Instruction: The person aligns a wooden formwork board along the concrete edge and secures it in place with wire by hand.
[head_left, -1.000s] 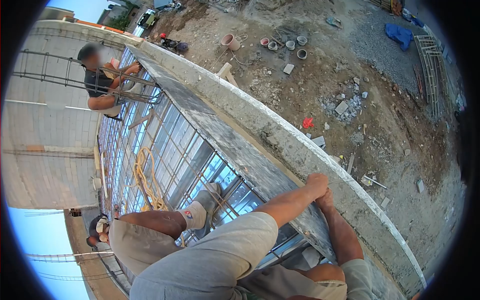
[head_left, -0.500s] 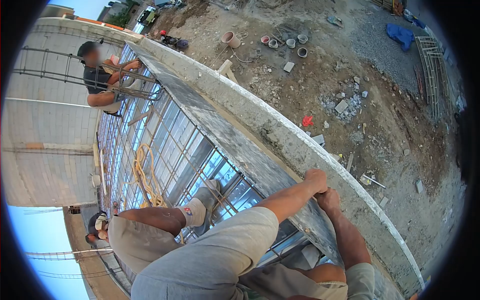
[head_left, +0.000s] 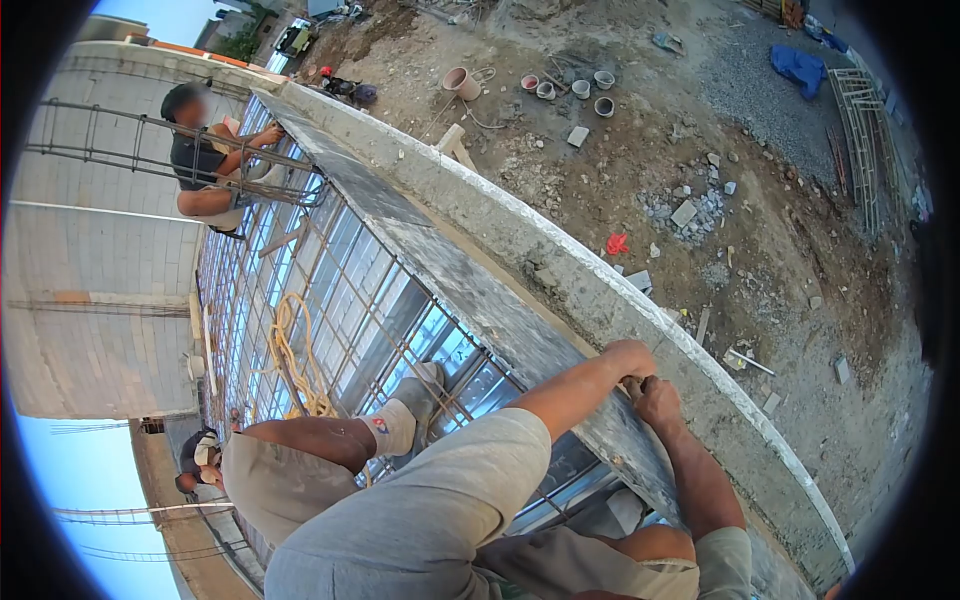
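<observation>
My left hand [head_left: 628, 358] is closed at the outer edge of a dark, mottled board [head_left: 450, 265] that runs along the wall top. Just below it, my right hand [head_left: 658, 402] is closed too, its fingers curled. A small brownish thing [head_left: 633, 384] shows in the narrow gap between the hands; its kind is too small and covered to tell. Beneath my arms, a grid of steel rebar [head_left: 350, 290] lies over shiny panels. One boot [head_left: 415, 400] rests on the bars.
A pale concrete ledge [head_left: 560, 255] curves beyond the board, with a drop to dirt ground holding buckets [head_left: 581, 89] and rubble. A coiled yellow hose or rope [head_left: 300, 355] lies on the rebar. One person [head_left: 200, 150] crouches by a rebar cage [head_left: 90, 150]; another [head_left: 200, 455] is lower left.
My hands have parted slightly, and the brownish thing between them shows more. The co-worker at the upper left has shifted a little, head tipped further down.
</observation>
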